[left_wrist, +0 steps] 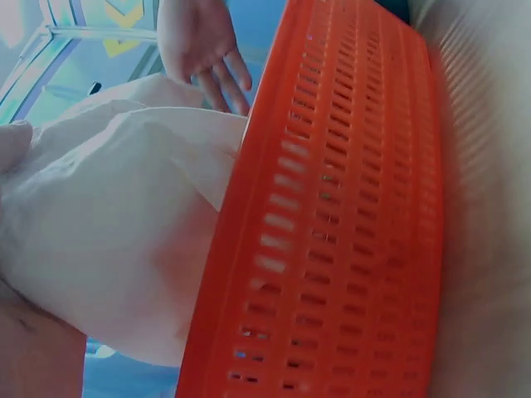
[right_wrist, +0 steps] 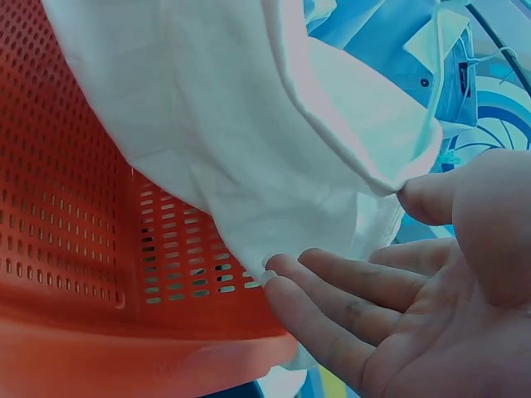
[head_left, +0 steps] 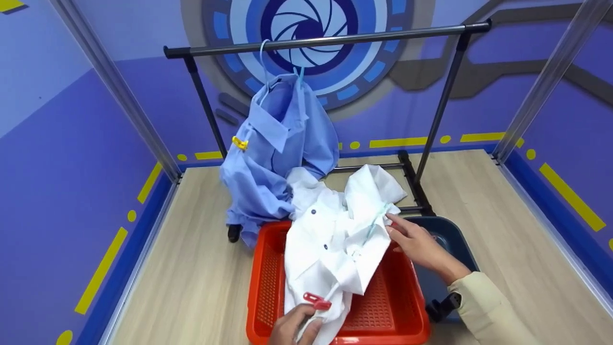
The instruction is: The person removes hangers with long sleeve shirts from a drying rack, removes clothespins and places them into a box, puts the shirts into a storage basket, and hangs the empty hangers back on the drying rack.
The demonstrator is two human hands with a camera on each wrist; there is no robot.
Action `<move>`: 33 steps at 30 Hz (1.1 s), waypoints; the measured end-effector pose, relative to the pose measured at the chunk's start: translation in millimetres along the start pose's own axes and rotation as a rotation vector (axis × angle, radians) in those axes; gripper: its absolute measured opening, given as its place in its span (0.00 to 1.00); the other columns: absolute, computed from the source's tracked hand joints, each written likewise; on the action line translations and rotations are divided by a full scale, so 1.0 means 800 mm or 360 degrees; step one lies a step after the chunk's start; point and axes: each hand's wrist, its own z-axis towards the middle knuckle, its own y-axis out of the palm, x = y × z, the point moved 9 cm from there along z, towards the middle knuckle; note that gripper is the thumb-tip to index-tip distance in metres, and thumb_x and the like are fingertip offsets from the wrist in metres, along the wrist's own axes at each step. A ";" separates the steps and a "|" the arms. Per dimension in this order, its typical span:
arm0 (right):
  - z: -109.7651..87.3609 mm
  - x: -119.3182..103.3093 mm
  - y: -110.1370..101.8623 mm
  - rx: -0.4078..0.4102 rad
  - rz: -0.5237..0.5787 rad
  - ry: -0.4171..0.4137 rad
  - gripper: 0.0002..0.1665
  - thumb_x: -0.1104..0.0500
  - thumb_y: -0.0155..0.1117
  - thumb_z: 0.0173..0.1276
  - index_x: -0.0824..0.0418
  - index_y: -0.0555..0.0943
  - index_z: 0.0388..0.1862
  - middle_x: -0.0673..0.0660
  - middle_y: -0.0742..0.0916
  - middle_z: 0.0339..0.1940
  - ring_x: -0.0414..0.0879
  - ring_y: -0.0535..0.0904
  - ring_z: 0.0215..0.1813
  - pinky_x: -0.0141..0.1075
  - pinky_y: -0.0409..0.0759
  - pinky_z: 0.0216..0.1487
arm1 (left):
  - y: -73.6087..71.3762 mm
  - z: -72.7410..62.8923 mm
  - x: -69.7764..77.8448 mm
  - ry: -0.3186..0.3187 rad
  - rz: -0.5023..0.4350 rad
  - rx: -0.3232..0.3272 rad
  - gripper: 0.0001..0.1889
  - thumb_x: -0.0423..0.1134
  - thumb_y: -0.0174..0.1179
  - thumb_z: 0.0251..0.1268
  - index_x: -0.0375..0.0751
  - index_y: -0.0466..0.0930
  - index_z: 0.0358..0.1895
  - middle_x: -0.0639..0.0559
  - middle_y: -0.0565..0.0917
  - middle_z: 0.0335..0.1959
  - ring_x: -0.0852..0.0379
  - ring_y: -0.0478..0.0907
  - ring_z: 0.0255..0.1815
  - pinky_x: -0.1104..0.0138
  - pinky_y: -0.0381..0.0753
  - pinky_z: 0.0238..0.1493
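A white shirt (head_left: 335, 239) with dark buttons lies over the red basket (head_left: 254, 292), its upper part raised above the far rim. Part of a pale blue-green hanger (head_left: 376, 223) shows in its folds. At the near end, my left hand (head_left: 294, 326) grips the white cloth between thumb and fingers, beside a red clothespin (head_left: 317, 301). My right hand (head_left: 421, 244) is at the shirt's right side by the hanger. In the right wrist view its thumb touches the cloth's edge, and the extended fingers (right_wrist: 357, 290) touch the cloth below.
A blue shirt (head_left: 268, 158) hangs from the black rack's rail (head_left: 364, 39) at the back left, with a yellow clothespin (head_left: 240, 143) on it. Right of the basket stands a dark blue bin (head_left: 455, 235), partly behind my right arm. Walls close in the floor on both sides.
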 end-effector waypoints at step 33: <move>-0.009 -0.020 0.002 0.0011 0.0075 -0.0011 0.33 0.50 0.50 0.76 0.58 0.58 0.76 0.66 0.80 0.61 0.52 0.83 0.52 0.48 0.81 0.55 | 0.029 0.015 0.003 -0.0026 -0.0045 0.0450 0.13 0.21 0.57 0.53 0.44 0.68 0.24 0.56 0.67 0.11 0.78 0.60 0.18 0.85 0.60 0.17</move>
